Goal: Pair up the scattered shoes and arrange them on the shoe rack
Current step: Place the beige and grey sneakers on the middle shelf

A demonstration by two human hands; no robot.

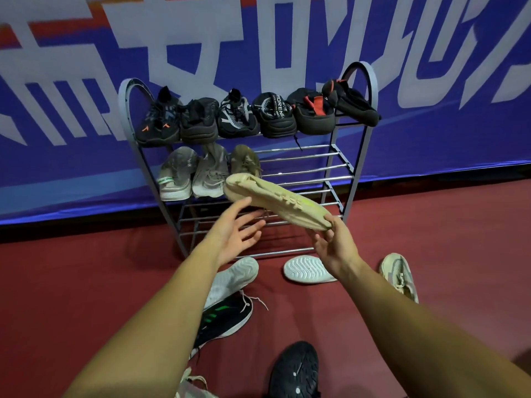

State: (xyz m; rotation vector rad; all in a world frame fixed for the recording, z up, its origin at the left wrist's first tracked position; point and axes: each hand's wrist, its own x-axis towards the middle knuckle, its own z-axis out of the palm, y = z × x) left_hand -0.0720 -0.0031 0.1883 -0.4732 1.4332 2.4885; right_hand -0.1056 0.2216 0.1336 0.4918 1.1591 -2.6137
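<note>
Shoes sit partly racked, partly loose on the floor. Head view: beige shoe (275,201) held in the air in front of the shoe rack (356,168), at middle-shelf height, lying on its side, one end toward the rack's left, other end down-right. Right hand (336,248) pinches that lower-right end, fingers closed on it. Left hand (234,237) spread wide, palm up, fingertips touching or just under the shoe's other end; can't tell if it bears weight.

Top shelf: six dark shoes in a row, incl. black shoe with orange marks (156,122) at far left and black-red shoe (353,103) at far right, hanging past the frame. Middle shelf, left part: two pale grey shoes (191,175) side by side, then an olive shoe (244,160) just behind the held one. Rest of that shelf and lower bars bare.

Red floor (459,239): white-soled shoe (307,268) sole-up near rack foot, another white shoe (232,278) under left forearm, black shoe with green stripes (221,320) touching it, pale knit shoe (399,275) right of the right wrist, black shoe (296,372) sole-up at bottom edge. Blue banner (431,139) behind rack.
</note>
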